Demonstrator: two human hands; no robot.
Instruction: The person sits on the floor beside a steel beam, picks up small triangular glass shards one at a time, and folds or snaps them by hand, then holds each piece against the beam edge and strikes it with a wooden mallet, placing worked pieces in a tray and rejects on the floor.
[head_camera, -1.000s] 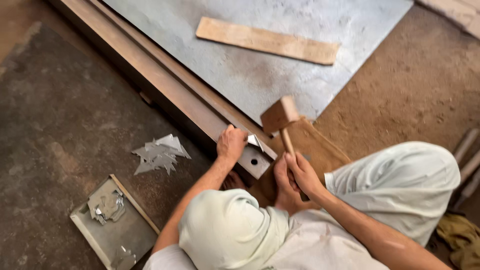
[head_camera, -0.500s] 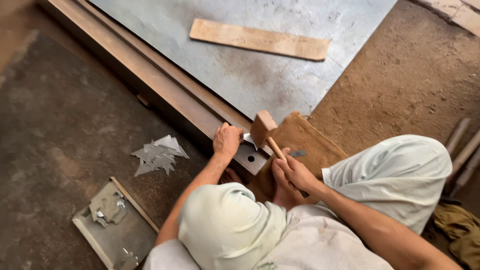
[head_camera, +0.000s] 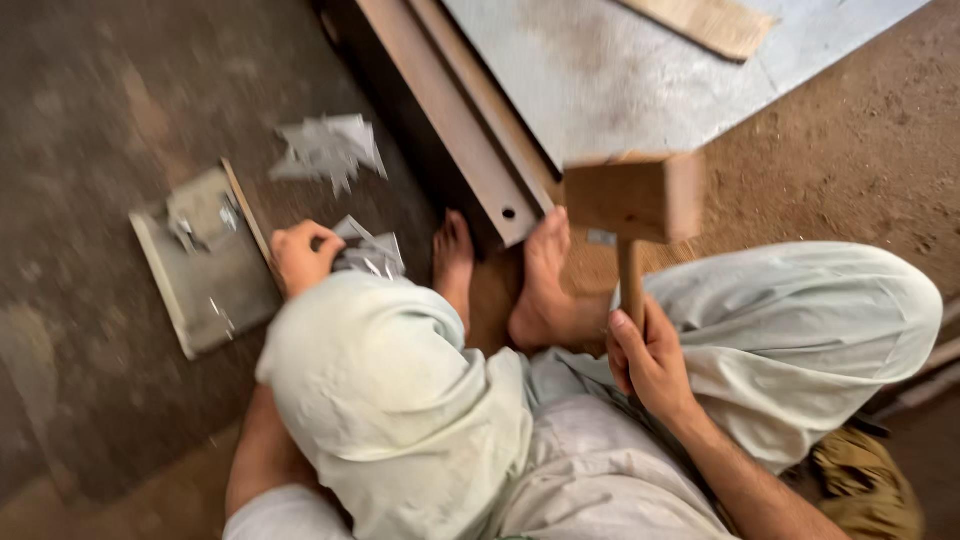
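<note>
Whereas a second ago the left hand (head_camera: 300, 255) pressed a small metal piece on the rusty steel beam (head_camera: 455, 120), it now sits beside the knee, closed on crumpled shiny metal offcuts (head_camera: 368, 252). Right hand (head_camera: 650, 355) grips one wooden mallet (head_camera: 635, 200), raised off the beam. Count: one beam, one grey metal sheet (head_camera: 610, 80), one flat grey tray (head_camera: 205, 265), one wooden plank (head_camera: 715, 22), two scrap clusters.

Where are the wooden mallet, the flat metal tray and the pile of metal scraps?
wooden mallet (head_camera: 634, 198): head view, front of its block head.
flat metal tray (head_camera: 215, 290): head view, bare floor of the tray.
metal scraps (head_camera: 330, 150): head view, middle of the pile.
</note>
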